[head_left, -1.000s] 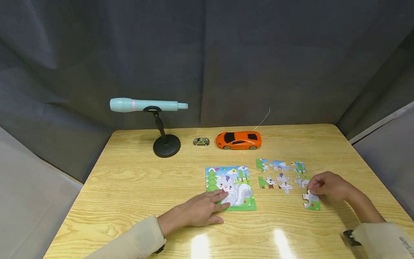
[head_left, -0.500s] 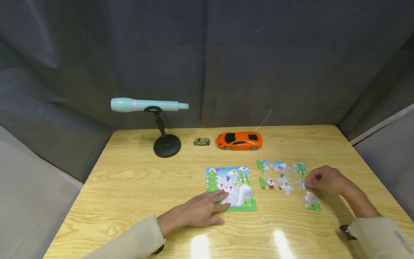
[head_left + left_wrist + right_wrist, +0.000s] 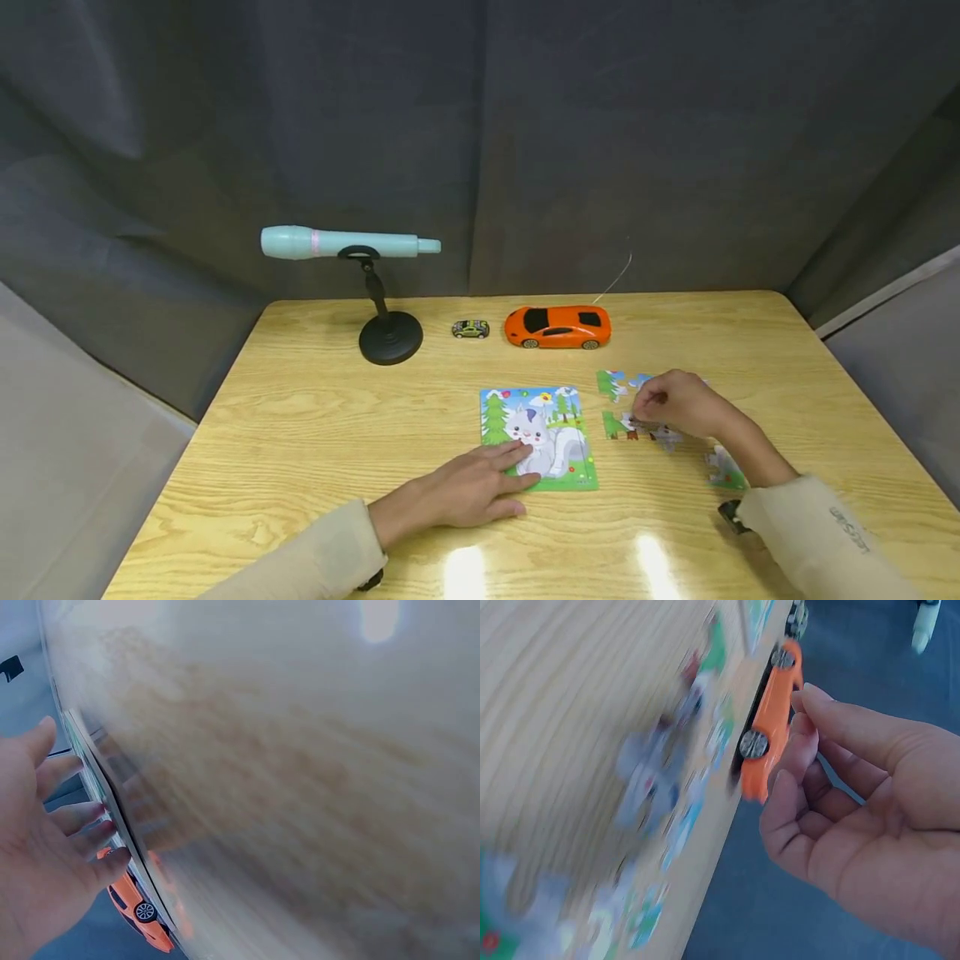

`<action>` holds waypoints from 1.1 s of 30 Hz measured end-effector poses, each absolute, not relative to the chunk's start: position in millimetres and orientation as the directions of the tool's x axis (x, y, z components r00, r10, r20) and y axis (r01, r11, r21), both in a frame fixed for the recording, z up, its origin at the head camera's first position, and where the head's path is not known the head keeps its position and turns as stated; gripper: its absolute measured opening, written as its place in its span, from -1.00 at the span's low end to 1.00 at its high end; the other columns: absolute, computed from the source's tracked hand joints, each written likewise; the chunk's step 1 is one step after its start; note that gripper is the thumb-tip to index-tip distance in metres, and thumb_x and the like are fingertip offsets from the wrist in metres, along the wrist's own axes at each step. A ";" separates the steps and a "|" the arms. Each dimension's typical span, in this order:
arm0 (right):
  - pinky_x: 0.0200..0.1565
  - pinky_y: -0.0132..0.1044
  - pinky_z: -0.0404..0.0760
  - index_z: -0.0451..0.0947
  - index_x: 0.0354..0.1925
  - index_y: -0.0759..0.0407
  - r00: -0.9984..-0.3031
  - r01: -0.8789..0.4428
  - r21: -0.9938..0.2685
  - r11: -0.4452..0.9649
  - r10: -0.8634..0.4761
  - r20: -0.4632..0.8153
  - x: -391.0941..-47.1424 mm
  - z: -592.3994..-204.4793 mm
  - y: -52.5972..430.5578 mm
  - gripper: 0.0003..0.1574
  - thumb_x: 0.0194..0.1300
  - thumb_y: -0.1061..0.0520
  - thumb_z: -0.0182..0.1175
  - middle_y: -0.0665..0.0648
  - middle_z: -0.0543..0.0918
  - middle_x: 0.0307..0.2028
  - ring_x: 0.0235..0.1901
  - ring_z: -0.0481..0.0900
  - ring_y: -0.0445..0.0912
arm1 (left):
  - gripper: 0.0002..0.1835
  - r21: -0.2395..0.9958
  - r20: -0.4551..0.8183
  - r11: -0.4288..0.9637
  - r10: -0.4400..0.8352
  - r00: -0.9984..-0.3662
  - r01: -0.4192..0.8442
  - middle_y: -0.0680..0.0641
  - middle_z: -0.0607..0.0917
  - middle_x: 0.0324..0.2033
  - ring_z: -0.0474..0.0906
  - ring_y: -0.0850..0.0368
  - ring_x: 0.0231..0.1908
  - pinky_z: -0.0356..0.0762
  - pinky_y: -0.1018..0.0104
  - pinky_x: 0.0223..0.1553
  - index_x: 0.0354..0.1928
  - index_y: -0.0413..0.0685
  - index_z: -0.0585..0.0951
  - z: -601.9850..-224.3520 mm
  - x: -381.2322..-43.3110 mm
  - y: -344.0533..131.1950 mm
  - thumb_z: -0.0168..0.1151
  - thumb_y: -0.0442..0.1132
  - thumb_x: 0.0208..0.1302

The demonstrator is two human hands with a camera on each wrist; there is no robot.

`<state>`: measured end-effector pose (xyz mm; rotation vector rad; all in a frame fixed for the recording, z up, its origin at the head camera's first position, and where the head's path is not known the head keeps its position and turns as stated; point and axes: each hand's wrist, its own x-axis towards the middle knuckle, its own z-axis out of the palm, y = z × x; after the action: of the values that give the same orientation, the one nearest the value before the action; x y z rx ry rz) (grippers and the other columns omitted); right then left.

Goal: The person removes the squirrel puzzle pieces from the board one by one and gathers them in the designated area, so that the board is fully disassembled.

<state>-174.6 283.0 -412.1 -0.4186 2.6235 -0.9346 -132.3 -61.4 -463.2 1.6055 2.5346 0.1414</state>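
The left hand (image 3: 476, 487) lies with spread fingers on the lower left of a square squirrel picture board (image 3: 564, 437). In the left wrist view those fingers look straight along the board's edge. Above the loose jigsaw pieces is the right hand (image 3: 686, 404), its thumb and index fingertips together and the other fingers curled. Nothing shows between the fingertips in the right wrist view. A tree piece (image 3: 611, 385), a tree-and-face piece (image 3: 617, 425) and a squirrel piece (image 3: 649, 780) lie near it. A corner piece (image 3: 726, 468) lies nearer the forearm. The right hand hides several pieces in the head view.
At the back of the wooden table (image 3: 337, 425) stand an orange toy car (image 3: 558, 327), a small green toy car (image 3: 470, 329) and a light-blue microphone (image 3: 352, 242) on a black stand (image 3: 391, 337). A dark curtain (image 3: 600, 150) hangs behind.
My right hand has moved left and slightly away, from the corner piece, past the right-hand pieces, to above the left-hand ones. The left hand has stayed on the picture board.
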 end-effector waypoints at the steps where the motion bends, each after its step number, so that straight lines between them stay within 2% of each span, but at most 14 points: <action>1: -0.39 -0.34 0.49 0.65 -0.34 0.24 -0.901 -0.167 -0.661 0.732 -0.386 -0.199 -175.3 -411.2 276.6 -0.86 0.28 0.26 0.15 0.11 0.68 -0.38 -0.46 0.50 -0.13 | -0.45 0.153 -0.066 0.427 0.904 -0.422 0.891 -0.18 0.18 0.43 0.10 -0.04 0.44 0.15 0.14 0.39 0.38 0.10 0.31 -463.4 -132.2 -61.5 -0.21 0.13 0.47; 8: -0.47 -0.37 0.42 0.64 -0.33 0.27 -0.864 -0.195 -0.693 0.694 -0.456 -0.213 -177.4 -416.2 232.2 -0.91 0.24 0.26 0.21 0.05 0.61 -0.48 -0.55 0.38 -0.19 | -0.46 0.183 -0.050 0.431 0.902 -0.430 0.884 -0.18 0.18 0.43 0.09 -0.02 0.44 0.15 0.12 0.39 0.37 0.07 0.33 -460.6 -133.2 -66.8 -0.17 0.11 0.46; 17: -0.29 -0.42 0.55 0.62 -0.21 0.30 -0.812 -0.242 -0.750 0.615 -0.552 -0.191 -172.9 -437.6 194.8 -0.82 0.18 0.27 0.27 0.17 0.67 -0.28 -0.31 0.56 -0.15 | -0.50 0.176 -0.025 0.437 0.898 -0.440 0.882 -0.12 0.20 0.43 0.16 -0.04 0.41 0.23 0.05 0.34 0.33 -0.01 0.39 -460.1 -130.8 -80.3 -0.15 0.04 0.48; 22: -0.29 -0.44 0.55 0.60 -0.19 0.31 -0.780 -0.245 -0.774 0.584 -0.593 -0.200 -171.2 -443.8 185.1 -0.79 0.18 0.26 0.29 0.18 0.66 -0.28 -0.32 0.55 -0.17 | -0.49 0.171 -0.033 0.446 0.894 -0.448 0.878 -0.10 0.21 0.43 0.18 -0.07 0.40 0.24 0.05 0.34 0.33 0.01 0.40 -459.1 -128.8 -81.4 -0.14 0.06 0.47; 33: -0.38 -0.43 0.47 0.61 -0.28 0.24 -0.798 -0.221 -0.737 0.639 -0.553 -0.240 -168.3 -447.2 167.7 -0.89 0.16 0.28 0.28 0.05 0.60 -0.43 -0.42 0.45 -0.20 | -0.48 0.137 -0.070 0.451 0.893 -0.445 0.882 -0.07 0.27 0.40 0.23 -0.06 0.38 0.30 0.07 0.30 0.31 0.06 0.43 -457.0 -130.3 -81.3 -0.12 0.12 0.44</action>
<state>-168.3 167.7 -447.2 -0.6083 2.4121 -0.9997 -130.3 -81.3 -457.0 1.5759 2.5613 0.1207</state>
